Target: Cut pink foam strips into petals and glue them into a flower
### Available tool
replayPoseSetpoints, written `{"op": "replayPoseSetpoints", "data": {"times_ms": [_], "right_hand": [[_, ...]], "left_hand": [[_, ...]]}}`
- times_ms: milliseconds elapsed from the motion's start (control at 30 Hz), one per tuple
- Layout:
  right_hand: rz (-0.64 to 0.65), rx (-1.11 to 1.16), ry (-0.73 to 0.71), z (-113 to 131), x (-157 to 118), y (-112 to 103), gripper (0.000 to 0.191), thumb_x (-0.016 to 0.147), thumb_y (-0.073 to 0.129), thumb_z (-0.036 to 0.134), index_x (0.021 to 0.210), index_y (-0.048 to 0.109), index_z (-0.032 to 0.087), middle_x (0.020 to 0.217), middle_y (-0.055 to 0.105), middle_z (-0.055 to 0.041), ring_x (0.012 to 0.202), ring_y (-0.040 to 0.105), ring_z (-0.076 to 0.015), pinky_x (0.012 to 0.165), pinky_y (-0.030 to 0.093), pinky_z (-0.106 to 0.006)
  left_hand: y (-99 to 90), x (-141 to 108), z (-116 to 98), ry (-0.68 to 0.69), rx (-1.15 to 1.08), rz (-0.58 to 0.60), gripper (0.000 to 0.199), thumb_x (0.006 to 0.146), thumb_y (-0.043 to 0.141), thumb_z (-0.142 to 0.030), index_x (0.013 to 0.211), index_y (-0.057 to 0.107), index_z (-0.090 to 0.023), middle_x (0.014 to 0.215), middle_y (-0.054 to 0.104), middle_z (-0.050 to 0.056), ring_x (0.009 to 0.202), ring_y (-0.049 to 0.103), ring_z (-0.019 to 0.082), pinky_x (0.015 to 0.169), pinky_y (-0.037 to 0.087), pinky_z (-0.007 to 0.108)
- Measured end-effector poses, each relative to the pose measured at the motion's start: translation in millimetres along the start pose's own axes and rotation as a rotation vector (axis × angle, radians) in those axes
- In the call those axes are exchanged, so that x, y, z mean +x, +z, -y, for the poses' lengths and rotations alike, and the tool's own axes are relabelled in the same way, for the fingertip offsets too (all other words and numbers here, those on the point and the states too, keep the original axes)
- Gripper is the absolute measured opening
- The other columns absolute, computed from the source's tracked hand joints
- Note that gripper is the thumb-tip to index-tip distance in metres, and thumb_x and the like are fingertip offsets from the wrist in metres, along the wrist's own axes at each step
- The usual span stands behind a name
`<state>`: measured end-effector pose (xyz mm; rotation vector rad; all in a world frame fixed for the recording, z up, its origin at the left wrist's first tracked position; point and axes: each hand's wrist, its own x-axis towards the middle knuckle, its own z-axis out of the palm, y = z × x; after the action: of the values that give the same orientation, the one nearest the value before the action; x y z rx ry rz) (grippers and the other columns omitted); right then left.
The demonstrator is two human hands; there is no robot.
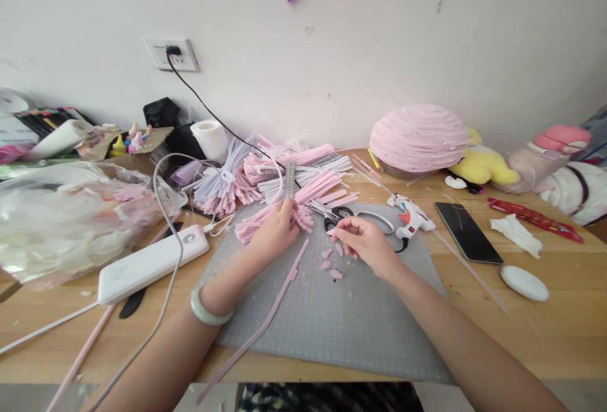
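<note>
Underlying the work, one counter (545,342); one grey mat (332,330), likely shielding it; pink stems (249,225) under the curled left hand (275,232), grip unclear; scissors (330,213), apparently placed for reach; pink cutouts (336,274), clustered on the mat; one pale scrap (331,232), pinched finger-to-thumb in the right hand (363,242), seemingly for control.

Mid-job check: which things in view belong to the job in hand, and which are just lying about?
Likely in the job, at or near the hands:
small pale piece in the right hand
pink fuzzy stems by the left hand
small pink pieces
scissors
glue gun
grey mat

Apparently just lying about:
phone
white power bank
yellow plush toy
plastic bag
</note>
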<state>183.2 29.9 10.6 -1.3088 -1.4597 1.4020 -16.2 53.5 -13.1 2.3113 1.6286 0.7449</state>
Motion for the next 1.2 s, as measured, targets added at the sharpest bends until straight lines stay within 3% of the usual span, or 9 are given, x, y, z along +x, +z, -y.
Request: {"op": "replayPoseSetpoints", "data": {"times_ms": [200,333,467,600,700,800,867,1033,1200], "right_hand": [[-0.022,-0.03,0.023,-0.5,1.6,-2.5,0.016,0.064,0.062,0.031,0.069,0.058,0.016,0.045,0.05,0.006,0.036,0.039,-0.0053,0.035,0.029,-0.018],[-0.019,-0.068,0.004,-2.0,1.8,-4.0,0.019,0.066,0.061,0.034,0.071,0.06,0.016,0.045,0.05,0.0051,0.035,0.039,-0.0056,0.036,0.029,-0.019],[-0.024,-0.098,0.001,-3.6,2.7,-4.3,0.019,0.067,0.06,0.035,0.067,0.056,0.017,0.045,0.049,0.0056,0.035,0.039,-0.0057,0.036,0.028,-0.019],[-0.036,-0.104,-0.028,-6.0,3.9,-1.1,0.017,0.066,0.062,0.03,0.066,0.05,0.018,0.049,0.049,0.0063,0.038,0.041,-0.0059,0.035,0.028,-0.018],[-0.031,-0.089,-0.033,-7.6,3.4,1.5,0.016,0.065,0.062,0.028,0.074,0.055,0.017,0.056,0.052,0.0047,0.044,0.046,-0.0073,0.038,0.033,-0.018],[-0.009,-0.132,-0.042,-7.5,1.6,2.3,0.015,0.067,0.062,0.027,0.076,0.061,0.015,0.054,0.052,0.0034,0.045,0.045,-0.0077,0.039,0.033,-0.019],[-0.017,-0.144,-0.066,-6.4,-0.5,2.2,0.015,0.068,0.061,0.026,0.076,0.063,0.015,0.053,0.052,0.0031,0.044,0.044,-0.0075,0.039,0.033,-0.02],[-0.11,-0.104,-0.197,-1.7,-7.7,3.6,0.016,0.071,0.06,0.028,0.081,0.066,0.017,0.062,0.057,0.0016,0.05,0.047,-0.0084,0.046,0.039,-0.021],[-0.176,-0.043,-0.287,0.7,-12.9,8.1,0.015,0.072,0.06,0.028,0.082,0.063,0.017,0.069,0.061,-0.0003,0.057,0.053,-0.0107,0.051,0.045,-0.022]], "left_hand": [[-6.9,-1.0,-10.0,0.209,-0.021,0.049,0.047,0.069,0.041,-0.005,0.114,0.038,-0.017,0.102,0.051,0.008,0.092,0.053,0.019,0.077,0.044,0.031],[-10.0,-2.0,-14.8,0.294,0.007,0.093,0.033,0.072,0.039,-0.006,0.101,0.049,-0.018,0.095,0.052,0.007,0.085,0.053,0.019,0.074,0.044,0.03],[-14.2,-3.0,-17.6,0.262,-0.014,0.092,0.018,0.07,0.039,-0.008,0.08,0.053,-0.017,0.088,0.05,0.006,0.079,0.051,0.018,0.07,0.043,0.03],[-14.3,-2.8,-20.8,0.148,-0.136,0.085,0.014,0.075,0.039,-0.017,0.064,0.048,-0.017,0.089,0.048,0.006,0.083,0.051,0.018,0.076,0.042,0.031],[-9.7,-1.8,-20.6,0.011,-0.144,0.101,0.004,0.07,0.047,-0.019,0.067,0.044,-0.018,0.088,0.048,0.005,0.08,0.052,0.018,0.074,0.043,0.032],[-7.4,-1.2,-19.8,-0.063,-0.188,0.167,0.017,0.064,0.048,-0.012,0.079,0.044,-0.018,0.078,0.05,0.002,0.073,0.051,0.018,0.067,0.043,0.031],[-9.7,-1.6,-21.6,-0.054,-0.283,0.156,0.021,0.064,0.046,-0.009,0.082,0.043,-0.018,0.081,0.053,0.002,0.076,0.052,0.017,0.07,0.043,0.03],[-20.6,-5.2,-34.4,0.05,-0.538,0.002,0.016,0.068,0.047,-0.009,0.08,0.042,-0.019,0.1,0.054,0.005,0.095,0.051,0.016,0.084,0.039,0.029],[-19.6,-10.1,-41.2,0.127,-0.622,-0.069,0.013,0.075,0.05,-0.013,0.085,0.045,-0.019,0.103,0.053,0.006,0.1,0.05,0.016,0.089,0.036,0.03]]}}
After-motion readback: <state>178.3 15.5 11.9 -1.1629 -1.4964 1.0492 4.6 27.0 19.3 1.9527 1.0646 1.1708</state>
